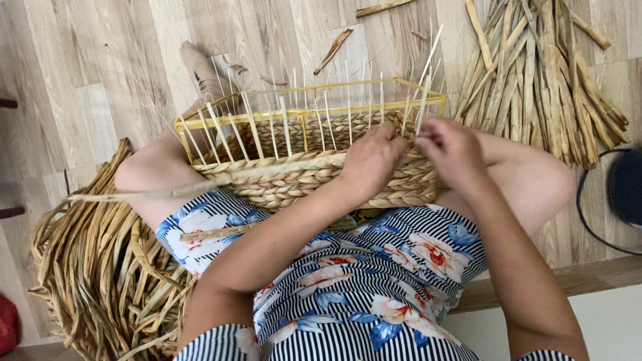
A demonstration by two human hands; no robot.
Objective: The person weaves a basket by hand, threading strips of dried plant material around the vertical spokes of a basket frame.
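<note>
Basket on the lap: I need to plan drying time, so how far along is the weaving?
Several braided rows wrap the lower basket. Both hands, left hand and right hand, work the strand at the right corner. Bare upright stakes up to the yellow frame remain unwoven.

A pale wood-plank floor fills the frame under even light, with a heap of dried straw-coloured reed strands at lower left, a bundle of flat dried reeds at upper right, and a dark round object with a black cable at the right edge.
</note>
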